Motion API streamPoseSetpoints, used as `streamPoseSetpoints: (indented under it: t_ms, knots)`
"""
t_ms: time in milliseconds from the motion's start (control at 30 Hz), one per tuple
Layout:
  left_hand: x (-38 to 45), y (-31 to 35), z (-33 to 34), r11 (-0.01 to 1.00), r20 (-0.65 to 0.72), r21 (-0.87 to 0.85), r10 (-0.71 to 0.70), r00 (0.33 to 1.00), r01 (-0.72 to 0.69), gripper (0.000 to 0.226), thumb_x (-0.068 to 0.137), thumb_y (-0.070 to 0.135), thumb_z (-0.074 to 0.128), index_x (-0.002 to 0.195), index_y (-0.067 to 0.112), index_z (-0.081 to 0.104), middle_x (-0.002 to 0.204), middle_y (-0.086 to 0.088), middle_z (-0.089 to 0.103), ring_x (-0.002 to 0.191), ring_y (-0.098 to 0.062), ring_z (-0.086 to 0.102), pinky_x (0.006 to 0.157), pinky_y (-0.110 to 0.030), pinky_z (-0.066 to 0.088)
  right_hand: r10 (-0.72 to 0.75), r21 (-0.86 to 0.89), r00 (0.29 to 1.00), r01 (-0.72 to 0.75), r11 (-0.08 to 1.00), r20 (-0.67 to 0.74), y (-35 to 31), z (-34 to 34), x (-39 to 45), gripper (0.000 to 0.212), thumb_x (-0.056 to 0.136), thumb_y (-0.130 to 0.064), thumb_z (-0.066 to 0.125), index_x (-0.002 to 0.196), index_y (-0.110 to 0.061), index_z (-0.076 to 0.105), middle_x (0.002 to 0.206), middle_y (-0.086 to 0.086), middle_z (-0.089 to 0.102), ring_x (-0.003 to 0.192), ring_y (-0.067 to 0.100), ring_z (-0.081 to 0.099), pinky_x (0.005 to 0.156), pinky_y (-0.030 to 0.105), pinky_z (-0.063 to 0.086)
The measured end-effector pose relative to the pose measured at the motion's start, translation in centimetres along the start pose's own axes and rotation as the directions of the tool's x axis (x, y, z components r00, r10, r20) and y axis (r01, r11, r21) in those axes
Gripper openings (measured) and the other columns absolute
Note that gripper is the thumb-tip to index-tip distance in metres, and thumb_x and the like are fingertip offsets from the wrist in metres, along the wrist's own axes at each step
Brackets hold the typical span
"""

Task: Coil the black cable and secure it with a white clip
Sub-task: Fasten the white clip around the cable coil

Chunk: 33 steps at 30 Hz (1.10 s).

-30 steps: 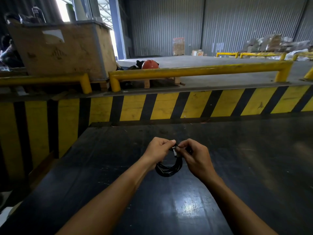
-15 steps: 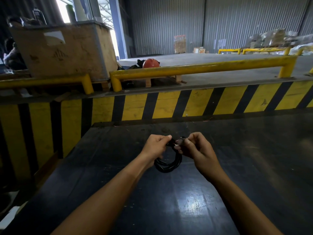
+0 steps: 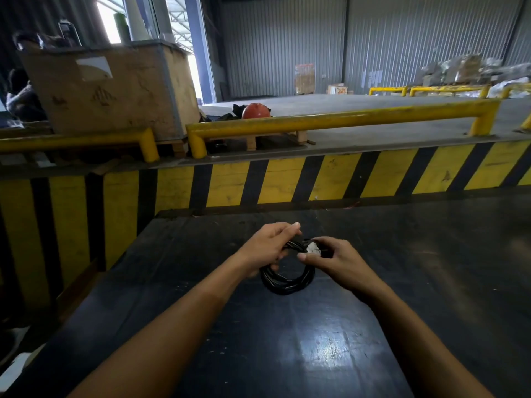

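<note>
The black cable (image 3: 284, 282) is wound into a small round coil, held just above the dark table (image 3: 316, 349). My left hand (image 3: 265, 248) grips the coil's upper left side, fingers curled around the strands. My right hand (image 3: 336, 261) holds the coil's top right, thumb and fingers pinching a small white clip (image 3: 312, 249) against the strands. Only part of the clip shows between my fingers. Whether the clip is closed around the cable I cannot tell.
A yellow-and-black striped barrier (image 3: 287, 179) runs along the table's far edge, with yellow rails (image 3: 330, 120) behind it. A big plywood crate (image 3: 109, 87) stands at the back left, an orange helmet (image 3: 255, 111) near it. A person sits at the far left (image 3: 20, 96).
Both hands have lowered slightly with the coil. My right hand has turned, and the white clip now shows at the coil's top.
</note>
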State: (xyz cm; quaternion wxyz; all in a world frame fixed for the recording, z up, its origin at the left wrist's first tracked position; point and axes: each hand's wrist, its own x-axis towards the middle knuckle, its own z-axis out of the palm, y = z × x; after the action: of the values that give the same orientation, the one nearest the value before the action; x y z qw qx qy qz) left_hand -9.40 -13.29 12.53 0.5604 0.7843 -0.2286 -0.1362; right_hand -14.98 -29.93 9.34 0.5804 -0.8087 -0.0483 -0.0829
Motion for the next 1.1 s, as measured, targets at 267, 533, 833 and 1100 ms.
streamPoseSetpoints:
  t_ms: [267, 533, 833, 1100]
  knots:
    - [-0.5, 0.0, -0.9, 0.951, 0.002, -0.309, 0.010, 1.000, -0.009, 0.054, 0.081, 0.034, 0.067, 0.125, 0.008, 0.050, 0.081, -0.006, 0.061, 0.069, -0.013, 0.061, 0.074, -0.037, 0.053, 0.048, 0.417, 0.993, 0.003, 0.909, -0.111, -0.5, 1.2, 0.0, 0.018, 0.078, -0.012, 0.072, 0.090, 0.001, 0.070, 0.081, 0.010, 0.074, 0.078, 0.017, 0.069, 0.069, 0.024, 0.055]
    - [-2.1, -2.6, 0.4, 0.717, 0.057, -0.689, -0.094, 0.994, 0.107, 0.028, 0.077, 0.009, 0.064, 0.105, 0.006, 0.060, 0.095, -0.012, 0.065, 0.096, -0.028, 0.063, 0.096, -0.054, 0.046, 0.187, 0.650, 0.962, -0.013, 0.760, -0.200, -0.4, 0.7, 0.4, 0.014, 0.080, -0.011, 0.069, 0.091, -0.003, 0.070, 0.096, 0.019, 0.073, 0.092, 0.027, 0.070, 0.083, 0.034, 0.056]
    - [-1.5, -1.2, 0.2, 0.698, -0.148, -0.716, -0.130, 0.980, -0.016, 0.010, 0.090, 0.008, 0.057, 0.093, 0.011, 0.066, 0.074, -0.004, 0.062, 0.075, -0.016, 0.061, 0.073, -0.038, 0.052, 0.197, 0.724, 0.964, -0.007, 0.689, -0.178, 0.2, 0.6, 0.1, 0.028, 0.074, -0.018, 0.069, 0.098, -0.004, 0.066, 0.100, 0.014, 0.071, 0.090, 0.016, 0.070, 0.072, 0.017, 0.057]
    - [-0.8, -0.2, -0.7, 0.866, -0.251, -0.501, -0.136, 0.958, -0.008, 0.006, 0.089, 0.011, 0.062, 0.093, 0.010, 0.067, 0.079, -0.005, 0.064, 0.074, -0.016, 0.062, 0.074, -0.039, 0.056, -0.055, 0.326, 0.973, 0.128, 0.937, -0.226, -3.2, -3.4, -0.4, 0.020, 0.093, -0.007, 0.050, 0.109, -0.009, 0.061, 0.102, 0.008, 0.067, 0.094, 0.017, 0.065, 0.075, 0.024, 0.056]
